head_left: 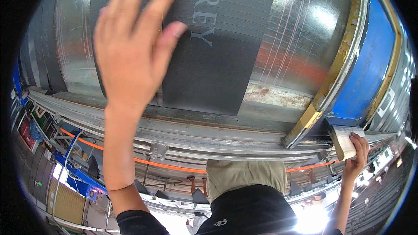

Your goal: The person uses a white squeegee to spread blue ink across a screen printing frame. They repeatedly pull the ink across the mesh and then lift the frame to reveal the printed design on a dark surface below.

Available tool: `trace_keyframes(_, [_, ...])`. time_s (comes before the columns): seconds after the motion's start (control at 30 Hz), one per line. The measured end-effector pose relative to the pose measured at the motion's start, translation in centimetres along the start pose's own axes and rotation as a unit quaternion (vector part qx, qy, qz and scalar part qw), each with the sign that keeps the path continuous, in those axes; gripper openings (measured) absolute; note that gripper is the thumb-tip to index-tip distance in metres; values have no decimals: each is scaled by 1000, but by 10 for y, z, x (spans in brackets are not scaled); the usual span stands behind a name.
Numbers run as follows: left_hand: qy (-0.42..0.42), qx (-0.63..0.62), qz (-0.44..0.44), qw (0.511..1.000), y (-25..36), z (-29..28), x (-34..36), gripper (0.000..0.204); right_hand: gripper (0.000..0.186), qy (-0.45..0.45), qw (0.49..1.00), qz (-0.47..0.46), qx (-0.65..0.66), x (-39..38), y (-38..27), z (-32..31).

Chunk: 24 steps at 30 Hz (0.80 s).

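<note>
My left hand (pixel 130 48) is spread over a dark grey sheet (pixel 209 78) with pale printed lettering; whether it touches cannot be told. A thin yellowish strip shows by its fingers, partly hidden. The sheet lies on a shiny metal bed (pixel 296 26) marked with fine lines. At lower right my right hand (pixel 357 150) grips a squeegee (pixel 342 143) by its pale handle, beside the end of a blue screen in a metal frame (pixel 361 69). A taped bar (pixel 324 91) runs along the frame's left side.
Metal rails (pixel 217 143) run along the near edge, with an orange strip (pixel 170 166) below. More dark sheets (pixel 39 56) lie at the far left. Blue machinery (pixel 80 176) stands at lower left. Bare legs (pixel 191 185) and a white-clad person (pixel 200 224) show beyond my body.
</note>
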<state>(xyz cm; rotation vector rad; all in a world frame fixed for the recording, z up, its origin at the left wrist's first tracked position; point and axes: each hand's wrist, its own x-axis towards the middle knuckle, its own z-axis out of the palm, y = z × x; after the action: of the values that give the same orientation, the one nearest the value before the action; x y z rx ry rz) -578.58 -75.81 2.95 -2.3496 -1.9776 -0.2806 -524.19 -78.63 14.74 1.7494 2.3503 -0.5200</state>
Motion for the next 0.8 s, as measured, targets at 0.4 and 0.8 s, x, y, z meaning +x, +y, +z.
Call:
trace_keyframes(0.4, [11,-213,-169,962,8,-13,5,18,37,-9,1000,5,-10,-3,5,1])
trace_keyframes(0.8, [-127,-442,-322,828,33,-9,43,15,45,-52,998,-17,-18,-20,42,2])
